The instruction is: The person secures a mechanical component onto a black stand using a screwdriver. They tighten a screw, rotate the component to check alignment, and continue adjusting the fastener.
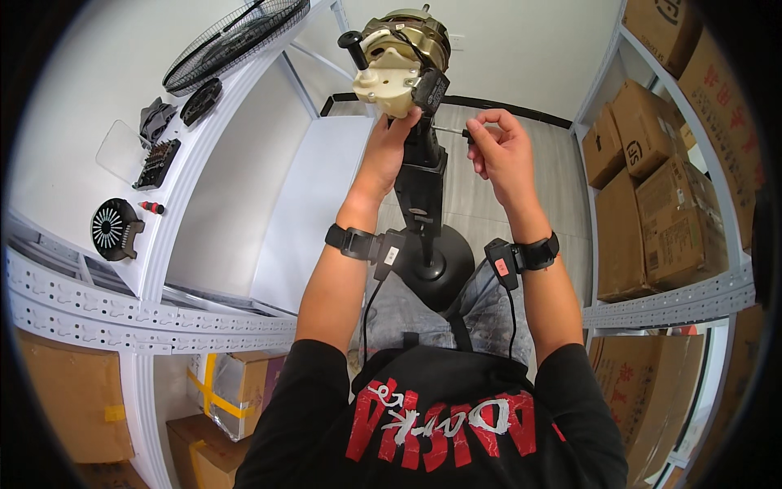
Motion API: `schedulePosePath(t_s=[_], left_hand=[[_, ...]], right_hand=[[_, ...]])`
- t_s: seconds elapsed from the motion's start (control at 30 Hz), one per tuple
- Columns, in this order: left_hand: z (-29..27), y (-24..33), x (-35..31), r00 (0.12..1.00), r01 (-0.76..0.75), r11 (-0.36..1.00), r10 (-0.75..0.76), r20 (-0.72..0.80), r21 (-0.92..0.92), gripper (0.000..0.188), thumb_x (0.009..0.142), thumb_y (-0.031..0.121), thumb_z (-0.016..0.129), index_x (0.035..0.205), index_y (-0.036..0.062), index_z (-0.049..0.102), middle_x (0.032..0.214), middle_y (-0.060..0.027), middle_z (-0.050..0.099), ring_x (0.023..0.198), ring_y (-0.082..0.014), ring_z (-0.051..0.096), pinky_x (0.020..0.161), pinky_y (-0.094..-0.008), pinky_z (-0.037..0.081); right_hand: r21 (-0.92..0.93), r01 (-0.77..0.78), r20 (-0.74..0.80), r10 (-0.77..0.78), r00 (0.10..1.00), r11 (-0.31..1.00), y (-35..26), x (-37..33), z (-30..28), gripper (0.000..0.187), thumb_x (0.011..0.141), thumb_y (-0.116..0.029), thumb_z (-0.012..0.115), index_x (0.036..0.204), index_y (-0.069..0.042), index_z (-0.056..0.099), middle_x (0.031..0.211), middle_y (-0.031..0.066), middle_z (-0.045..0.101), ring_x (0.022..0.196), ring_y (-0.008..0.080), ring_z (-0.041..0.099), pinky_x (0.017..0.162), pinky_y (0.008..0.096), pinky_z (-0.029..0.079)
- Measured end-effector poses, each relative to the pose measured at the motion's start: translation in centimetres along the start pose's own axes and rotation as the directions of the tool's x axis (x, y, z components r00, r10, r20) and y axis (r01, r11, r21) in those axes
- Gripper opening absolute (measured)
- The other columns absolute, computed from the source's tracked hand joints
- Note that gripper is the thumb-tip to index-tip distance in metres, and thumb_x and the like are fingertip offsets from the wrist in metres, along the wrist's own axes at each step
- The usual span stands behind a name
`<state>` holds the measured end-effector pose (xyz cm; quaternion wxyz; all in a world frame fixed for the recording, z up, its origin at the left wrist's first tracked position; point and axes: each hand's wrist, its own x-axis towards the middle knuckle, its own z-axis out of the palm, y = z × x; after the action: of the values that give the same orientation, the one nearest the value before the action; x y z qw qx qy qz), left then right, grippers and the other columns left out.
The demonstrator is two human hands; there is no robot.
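Note:
A pedestal fan stands before me with its motor head (393,77) bare of grille and blades. A black neck (421,151) joins the cream gearbox housing to the column, which runs down to a round base (436,265). My left hand (389,147) is closed around the neck just under the housing, its thumb up against it. At the neck's right side, my right hand (501,147) pinches a thin metal pin with a black knob (467,136). The pin's left end reaches the neck; whether it sits inside a hole I cannot tell.
On the white shelf at left lie a fan grille (236,45), a screwdriver bit set (157,165), a small red-and-black screwdriver (151,208) and a slotted black motor cover (116,230). Shelves of cardboard boxes (668,216) stand close on the right. Cables hang from my wrist-worn devices.

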<state>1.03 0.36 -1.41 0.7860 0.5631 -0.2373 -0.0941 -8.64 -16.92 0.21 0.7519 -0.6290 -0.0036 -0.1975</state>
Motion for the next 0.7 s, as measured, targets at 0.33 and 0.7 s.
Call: schedulePosePath(t_s=[0.33, 0.7], left_hand=[[-0.3, -0.4, 0.3, 0.998, 0.044, 0.999, -0.042, 0.042, -0.031, 0.061, 0.091, 0.042, 0.068, 0.133, 0.0005, 0.053, 0.128, -0.0041, 0.057, 0.12, -0.0138, 0.047, 0.107, -0.029, 0.031], [-0.6, -0.7, 0.5, 0.999, 0.011, 1.0, -0.012, 0.049, 0.021, 0.058, 0.095, 0.042, 0.062, 0.134, 0.0013, 0.052, 0.127, -0.0057, 0.058, 0.117, -0.0153, 0.051, 0.103, -0.0302, 0.035]], right_hand=[[0.014, -0.081, 0.106, 0.079, 0.991, 0.997, 0.7, -0.3, -1.2, 0.022, 0.096, -0.017, 0.067, 0.108, -0.001, 0.059, 0.076, 0.0078, 0.067, 0.061, 0.0094, 0.061, 0.05, 0.0224, 0.045], [0.093, 0.028, 0.046, -0.033, 0.998, 0.995, 0.7, -0.3, -0.5, 0.023, 0.094, -0.016, 0.069, 0.108, 0.0, 0.06, 0.074, 0.0054, 0.066, 0.057, 0.009, 0.059, 0.049, 0.0229, 0.045]])
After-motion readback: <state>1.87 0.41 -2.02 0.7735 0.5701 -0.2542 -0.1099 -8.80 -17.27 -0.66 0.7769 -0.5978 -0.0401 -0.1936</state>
